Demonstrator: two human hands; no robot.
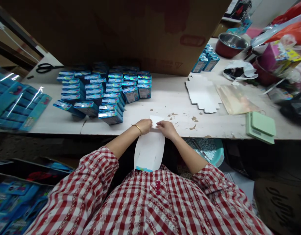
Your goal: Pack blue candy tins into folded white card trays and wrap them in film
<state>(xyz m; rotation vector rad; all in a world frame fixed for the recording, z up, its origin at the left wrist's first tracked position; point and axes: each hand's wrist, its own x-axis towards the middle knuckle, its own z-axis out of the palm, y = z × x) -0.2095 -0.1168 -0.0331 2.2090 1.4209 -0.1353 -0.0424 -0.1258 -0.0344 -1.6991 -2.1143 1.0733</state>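
Bare table (pixel 165 101) ahead; stacked blue boxes (pixel 106 93) crowd the left.

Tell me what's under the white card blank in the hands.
The white card blank rests at its top on the table edge, held by left hand and right hand. The rest hangs down to the checked shirt. Whatever lies beneath it is covered.

Your tabletop (pixel 165 98) is brightly lit from above; glare streaks the plastic-wrapped packs (pixel 15 104) at left. White card (pixel 149 151) sharp; frame edges bowed and blurred.
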